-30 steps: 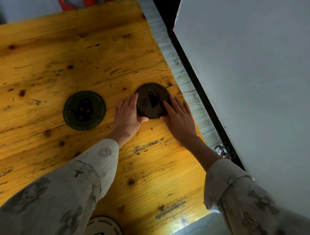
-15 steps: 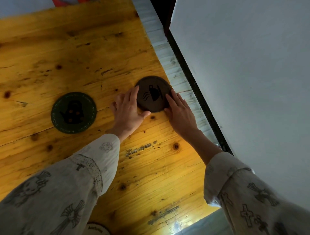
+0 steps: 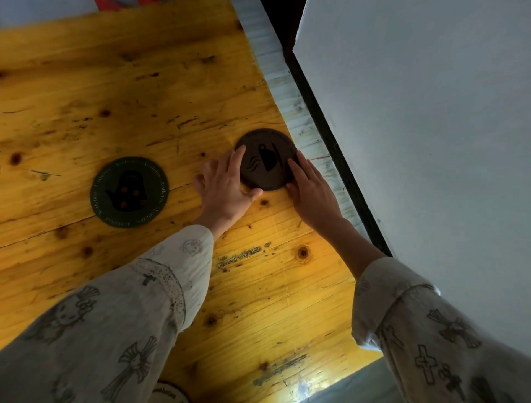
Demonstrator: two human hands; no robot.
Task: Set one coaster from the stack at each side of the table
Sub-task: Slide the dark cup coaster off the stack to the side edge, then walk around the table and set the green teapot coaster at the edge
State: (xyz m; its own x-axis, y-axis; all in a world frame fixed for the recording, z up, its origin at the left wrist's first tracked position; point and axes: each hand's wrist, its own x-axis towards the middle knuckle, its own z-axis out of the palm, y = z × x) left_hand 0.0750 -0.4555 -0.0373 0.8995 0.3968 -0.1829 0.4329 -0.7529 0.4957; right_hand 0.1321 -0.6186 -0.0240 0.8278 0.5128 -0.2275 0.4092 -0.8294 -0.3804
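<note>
A dark brown round coaster (image 3: 265, 156) with a cup drawing lies flat on the wooden table (image 3: 115, 86), close to its right edge. My left hand (image 3: 227, 187) rests on the coaster's left rim, fingers spread, thumb under its near edge. My right hand (image 3: 309, 187) lies flat against its right rim. Both press it from the sides. A green coaster (image 3: 129, 192) with a teapot drawing lies flat further left. A white coaster (image 3: 171, 392) peeks out at the bottom edge, mostly hidden by my left sleeve.
A pale grey strip (image 3: 284, 86) borders the table's right edge, then a dark gap (image 3: 330, 143) and a white wall (image 3: 416, 129). A red object (image 3: 115, 3) shows at the far top edge.
Both hands have slid the brown coaster a little further toward the table's right edge. The view has shifted slightly, and the green coaster stays where it was.
</note>
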